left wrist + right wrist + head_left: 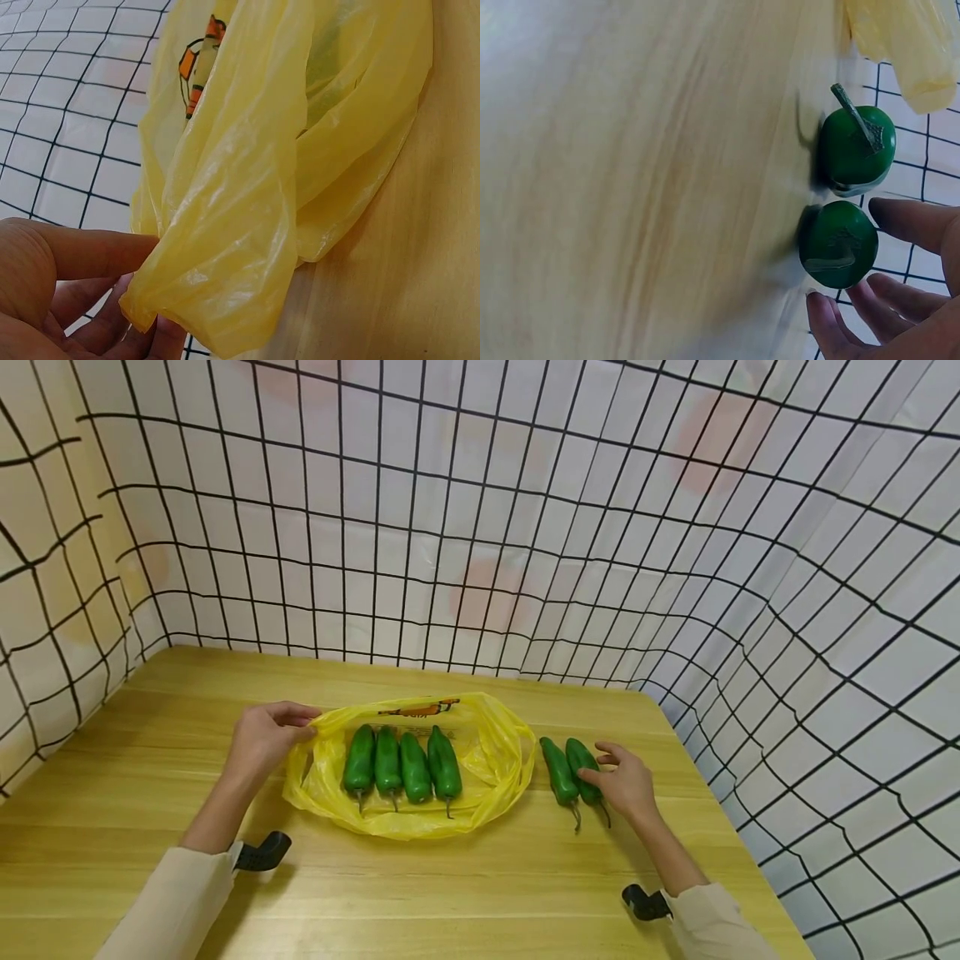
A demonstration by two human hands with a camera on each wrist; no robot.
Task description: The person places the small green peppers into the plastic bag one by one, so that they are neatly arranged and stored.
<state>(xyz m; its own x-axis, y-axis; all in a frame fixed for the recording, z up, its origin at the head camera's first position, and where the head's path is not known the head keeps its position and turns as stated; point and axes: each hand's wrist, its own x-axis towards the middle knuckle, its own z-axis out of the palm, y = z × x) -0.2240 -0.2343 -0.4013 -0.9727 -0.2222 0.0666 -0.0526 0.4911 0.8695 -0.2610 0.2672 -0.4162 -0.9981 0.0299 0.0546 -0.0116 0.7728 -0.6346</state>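
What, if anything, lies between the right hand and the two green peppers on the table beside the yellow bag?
Nothing visible does. The right hand is at the nearer pepper, fingers around it in the right wrist view; the second pepper lies beside it, toward the yellow bag.

Both arms wear long, loose sleeves of pale cream fabric, the left cream sleeve and the right cream sleeve each ending at the wrist with a soft, plain cuff. Beside each cuff sits a small black curved mount of matte plastic: the left black wrist mount and the right black wrist mount. The left hand and right hand are bare, without gloves.
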